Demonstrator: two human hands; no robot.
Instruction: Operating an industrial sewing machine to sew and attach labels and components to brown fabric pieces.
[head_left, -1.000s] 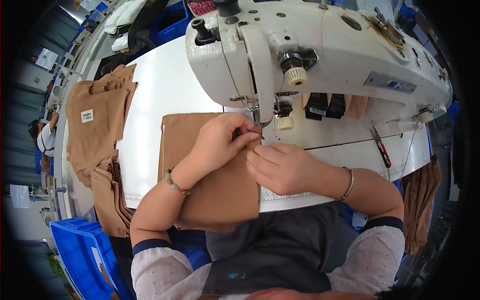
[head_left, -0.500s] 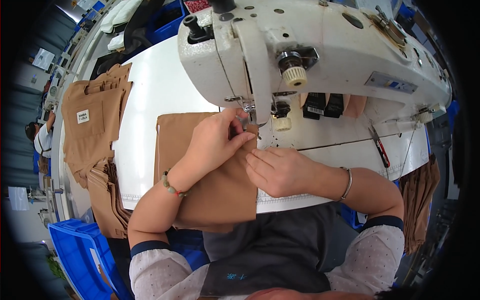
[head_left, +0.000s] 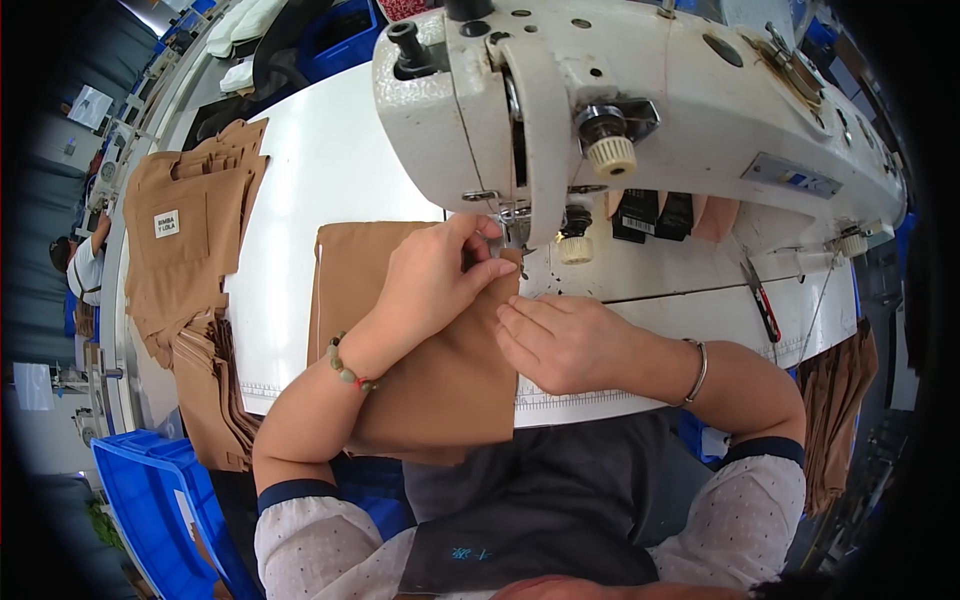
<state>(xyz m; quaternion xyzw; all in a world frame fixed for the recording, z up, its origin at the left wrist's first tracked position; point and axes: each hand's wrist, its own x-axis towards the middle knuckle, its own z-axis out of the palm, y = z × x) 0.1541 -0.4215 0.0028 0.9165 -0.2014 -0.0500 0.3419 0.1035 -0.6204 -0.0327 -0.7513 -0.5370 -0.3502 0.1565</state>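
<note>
A brown fabric panel [head_left: 430, 390] lies on the white table under the white sewing machine [head_left: 680, 90], overhanging the front edge. My left hand [head_left: 435, 270] rests on it close to the presser foot [head_left: 512, 228], thumb and fingers pinching the cloth near its far right corner. Just to the right, my right hand [head_left: 560, 340] has its fingertips closed together on the panel's right edge. The fingers hide part of the cloth edge and of the needle area.
Brown fabric pieces are stacked at the left [head_left: 180, 230], and more brown cloth [head_left: 840, 410] hangs at the right. Red-handled thread snips [head_left: 762, 303] and black cards [head_left: 655, 215] lie beneath the machine arm. A blue crate [head_left: 165, 500] stands lower left. Another person [head_left: 85, 265] sits far left.
The machine appears slightly farther right, as the view has shifted a little. Both hands keep their grip on the panel, with hardly any movement.
</note>
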